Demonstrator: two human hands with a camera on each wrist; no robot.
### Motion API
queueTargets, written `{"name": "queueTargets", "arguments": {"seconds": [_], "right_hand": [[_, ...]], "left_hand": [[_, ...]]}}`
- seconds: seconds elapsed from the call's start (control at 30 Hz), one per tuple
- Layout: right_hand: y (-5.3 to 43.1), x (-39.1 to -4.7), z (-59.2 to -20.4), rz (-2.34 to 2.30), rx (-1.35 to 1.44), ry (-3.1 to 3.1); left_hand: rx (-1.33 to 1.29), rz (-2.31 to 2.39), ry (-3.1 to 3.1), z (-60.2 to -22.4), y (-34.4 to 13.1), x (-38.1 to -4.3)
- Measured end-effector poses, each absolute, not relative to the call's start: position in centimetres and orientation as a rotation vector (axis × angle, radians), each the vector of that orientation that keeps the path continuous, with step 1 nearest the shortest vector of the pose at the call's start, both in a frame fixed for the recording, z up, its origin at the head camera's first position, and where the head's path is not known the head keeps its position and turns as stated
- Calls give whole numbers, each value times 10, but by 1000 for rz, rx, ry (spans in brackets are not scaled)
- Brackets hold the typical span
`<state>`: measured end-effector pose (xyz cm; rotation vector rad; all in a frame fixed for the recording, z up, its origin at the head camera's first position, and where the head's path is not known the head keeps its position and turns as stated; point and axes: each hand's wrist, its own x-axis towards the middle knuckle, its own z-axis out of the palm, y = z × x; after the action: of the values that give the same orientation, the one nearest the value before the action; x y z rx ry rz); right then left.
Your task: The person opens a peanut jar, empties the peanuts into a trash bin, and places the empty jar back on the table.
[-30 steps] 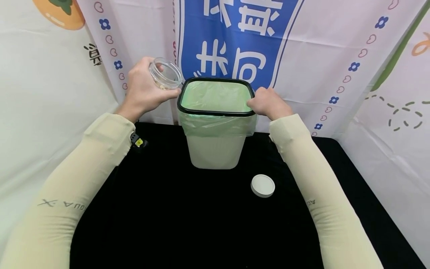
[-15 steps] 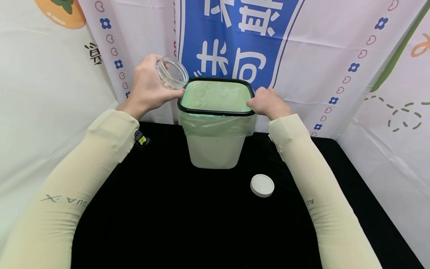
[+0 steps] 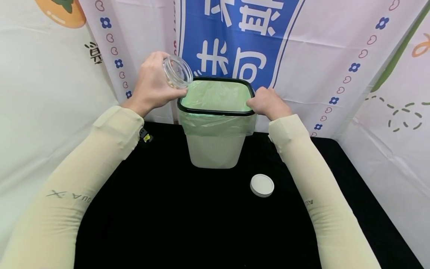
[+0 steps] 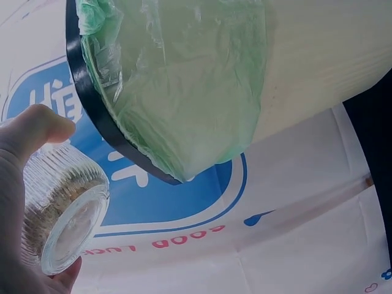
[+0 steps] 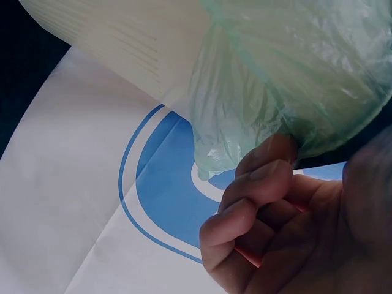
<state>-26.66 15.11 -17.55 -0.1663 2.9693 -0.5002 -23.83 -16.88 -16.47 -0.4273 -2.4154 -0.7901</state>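
Observation:
My left hand [image 3: 152, 84] grips a clear glass jar [image 3: 178, 73], tilted with its mouth toward the bin at the bin's left rim. Small pale bits lie inside the ribbed jar [image 4: 64, 193] in the left wrist view; what they are I cannot tell. A white trash bin [image 3: 215, 151] with a black rim [image 3: 215, 112] stands upright, lined with a green plastic bag [image 3: 215, 125] folded over its edge. On the bin's right rim my right hand [image 3: 270, 102] holds on with curled fingers [image 5: 263, 184] against the bag and rim. Its thumb is mostly hidden.
A white round lid [image 3: 262, 185] lies on the black tablecloth [image 3: 188, 216], in front and right of the bin. Behind the bin hangs a printed cloth [image 3: 322, 48]. A small black and yellow object [image 3: 146, 136] shows beside the left cuff.
My left hand has carried the jar to the right and slightly up, from beside the bin to its left rim. The right hand and the bin have stayed in place.

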Motion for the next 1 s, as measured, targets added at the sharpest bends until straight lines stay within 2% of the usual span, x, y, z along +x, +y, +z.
{"name": "queueTargets", "arguments": {"seconds": [1.0], "right_hand": [[150, -263, -177, -519, -186, 2986]], "left_hand": [[-503, -518, -2415, -164, -167, -244]]}}
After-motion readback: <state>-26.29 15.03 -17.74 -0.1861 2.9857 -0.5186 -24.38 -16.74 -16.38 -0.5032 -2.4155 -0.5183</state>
